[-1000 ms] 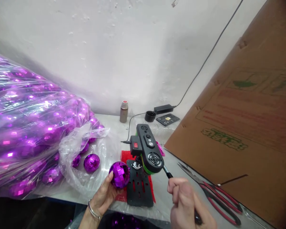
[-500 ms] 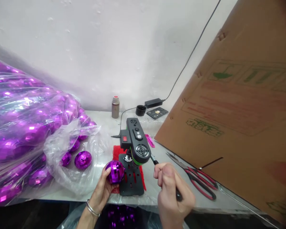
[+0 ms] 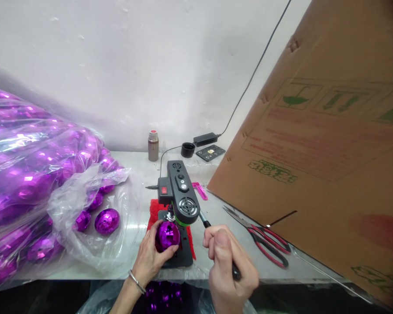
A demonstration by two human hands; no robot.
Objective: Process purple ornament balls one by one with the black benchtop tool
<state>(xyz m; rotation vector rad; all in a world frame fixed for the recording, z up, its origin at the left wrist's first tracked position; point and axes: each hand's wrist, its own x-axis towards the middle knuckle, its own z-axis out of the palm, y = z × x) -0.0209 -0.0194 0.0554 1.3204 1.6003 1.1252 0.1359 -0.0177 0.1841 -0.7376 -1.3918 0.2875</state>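
A shiny purple mirror-tiled ball [image 3: 168,235] is gripped in my left hand [image 3: 150,253], thumb in front and fingers behind. The ball is over the black slotted base plate [image 3: 180,260] of a small bench drill press [image 3: 183,192], in front of its head. My right hand [image 3: 231,266] is closed round the black-handled lever [image 3: 207,223] on the machine's right side. The drill tip and the ball's underside are hidden. Red cloth [image 3: 155,209] lies under the base.
On the left, a clear plastic bag [image 3: 85,209] bulges with purple balls; a loose ball [image 3: 107,221] lies by its mouth. Red-handled scissors [image 3: 265,240] lie right, beside a large carton [image 3: 298,144]. A bottle [image 3: 153,146], black cup [image 3: 187,150] and power adapter [image 3: 205,139] stand behind.
My left hand has brought the ball inward over the base plate and turned it, its fingers now further round it. My right hand stays on the lever. The whole view has shifted slightly.
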